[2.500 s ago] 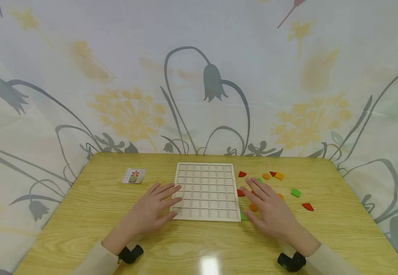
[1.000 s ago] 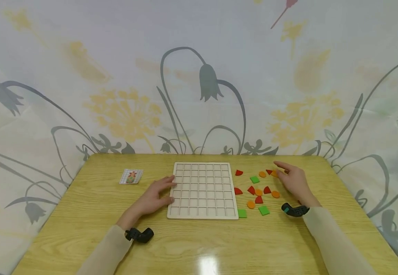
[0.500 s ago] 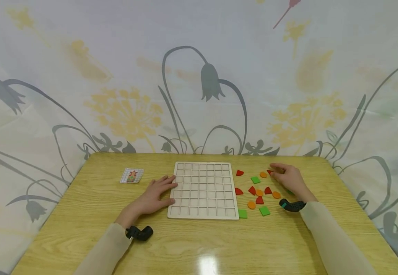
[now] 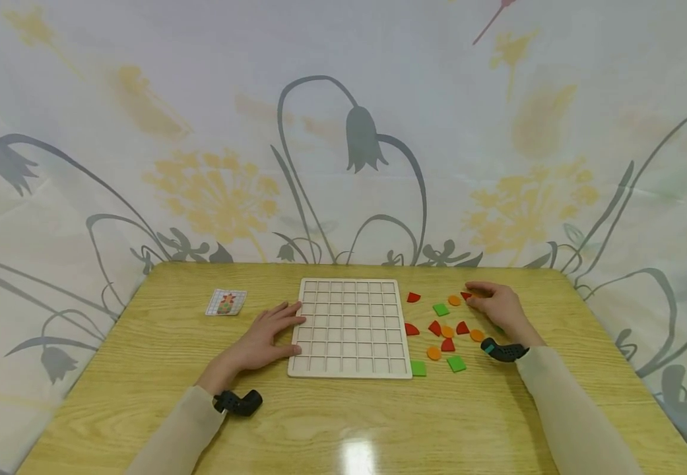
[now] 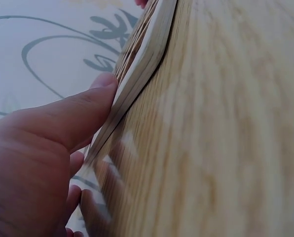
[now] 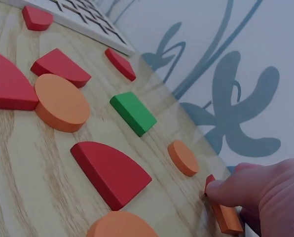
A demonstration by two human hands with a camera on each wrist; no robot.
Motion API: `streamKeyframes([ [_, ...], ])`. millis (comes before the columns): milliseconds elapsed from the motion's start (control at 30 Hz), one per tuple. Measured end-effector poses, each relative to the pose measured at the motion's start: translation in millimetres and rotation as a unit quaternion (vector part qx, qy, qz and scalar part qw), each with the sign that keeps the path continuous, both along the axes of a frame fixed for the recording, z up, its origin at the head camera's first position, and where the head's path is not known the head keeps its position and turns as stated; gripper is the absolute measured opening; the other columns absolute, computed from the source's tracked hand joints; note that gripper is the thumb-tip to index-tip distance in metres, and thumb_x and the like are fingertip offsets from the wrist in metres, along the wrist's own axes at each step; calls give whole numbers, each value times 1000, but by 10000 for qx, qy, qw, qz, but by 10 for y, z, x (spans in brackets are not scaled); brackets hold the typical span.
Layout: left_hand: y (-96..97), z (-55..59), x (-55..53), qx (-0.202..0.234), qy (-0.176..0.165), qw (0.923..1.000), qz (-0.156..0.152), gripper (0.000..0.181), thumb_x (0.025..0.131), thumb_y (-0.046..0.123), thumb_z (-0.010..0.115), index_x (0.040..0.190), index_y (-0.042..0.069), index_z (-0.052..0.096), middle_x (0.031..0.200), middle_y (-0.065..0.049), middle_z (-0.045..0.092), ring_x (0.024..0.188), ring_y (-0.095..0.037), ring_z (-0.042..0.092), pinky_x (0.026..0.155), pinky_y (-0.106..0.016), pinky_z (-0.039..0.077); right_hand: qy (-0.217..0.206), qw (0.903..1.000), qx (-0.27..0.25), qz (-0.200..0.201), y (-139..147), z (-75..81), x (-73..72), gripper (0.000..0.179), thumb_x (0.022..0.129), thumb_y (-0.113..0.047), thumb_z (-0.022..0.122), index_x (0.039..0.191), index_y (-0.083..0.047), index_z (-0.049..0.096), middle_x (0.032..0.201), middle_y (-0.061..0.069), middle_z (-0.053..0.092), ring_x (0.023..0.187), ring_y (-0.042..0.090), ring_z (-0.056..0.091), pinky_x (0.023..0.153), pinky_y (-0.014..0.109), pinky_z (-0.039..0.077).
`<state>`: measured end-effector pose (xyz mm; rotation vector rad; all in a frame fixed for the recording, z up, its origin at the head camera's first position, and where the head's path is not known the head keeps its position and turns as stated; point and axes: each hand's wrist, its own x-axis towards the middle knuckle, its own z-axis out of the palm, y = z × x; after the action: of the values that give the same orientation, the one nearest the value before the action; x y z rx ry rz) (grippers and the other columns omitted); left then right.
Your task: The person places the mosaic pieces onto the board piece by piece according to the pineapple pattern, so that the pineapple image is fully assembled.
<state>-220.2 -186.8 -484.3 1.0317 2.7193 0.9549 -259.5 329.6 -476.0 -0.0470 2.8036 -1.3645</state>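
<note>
My left hand rests along the left edge of a pale wooden grid board, its fingers spread. In the left wrist view, the thumb touches the board's side. My right hand is at the far right of the loose tiles, thumb and index finger at a red quarter-circle tile. In the right wrist view, the thumb tip lies on this red tile, and an orange square tile sits right beside it under the thumb. The other right fingers are mostly hidden.
Several red quarter-circle tiles, orange round tiles and green square tiles lie right of the board. A small picture card lies at the back left. A patterned cloth hangs behind the wooden table.
From hovering over the tiles, my right hand has moved out to the back right, then slightly left to the red quarter-circle tile. My left hand has settled against the board's left edge.
</note>
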Motion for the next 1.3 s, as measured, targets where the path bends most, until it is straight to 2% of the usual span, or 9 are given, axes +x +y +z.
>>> streamKeyframes([
  [667, 11, -9, 0, 28, -97, 9999, 21, 58, 94, 32, 70, 143, 5, 53, 160, -18, 29, 147, -43, 17, 113, -68, 9, 210, 9988, 304, -322, -90, 38, 5, 40, 93, -13, 69, 130, 4, 63, 129, 27, 61, 120, 44, 51, 99, 54, 41],
  [833, 3, -18, -4, 15, -103, 9999, 28, 57, 94, 31, 70, 142, 4, 53, 161, -19, 25, 147, -44, 17, 113, -68, 10, 243, 9983, 344, -396, -121, 33, -5, 41, 92, -12, 69, 129, 4, 64, 128, 27, 61, 119, 45, 51, 99, 54, 41],
  [1300, 2, 13, -14, 7, -207, 9998, 37, 59, 94, 33, 70, 143, 6, 53, 161, -18, 27, 148, -43, 16, 113, -68, 9, 477, 9963, 500, -503, -164, 30, -9, 41, 92, -11, 67, 128, 5, 63, 124, 26, 64, 118, 45, 52, 99, 55, 41],
])
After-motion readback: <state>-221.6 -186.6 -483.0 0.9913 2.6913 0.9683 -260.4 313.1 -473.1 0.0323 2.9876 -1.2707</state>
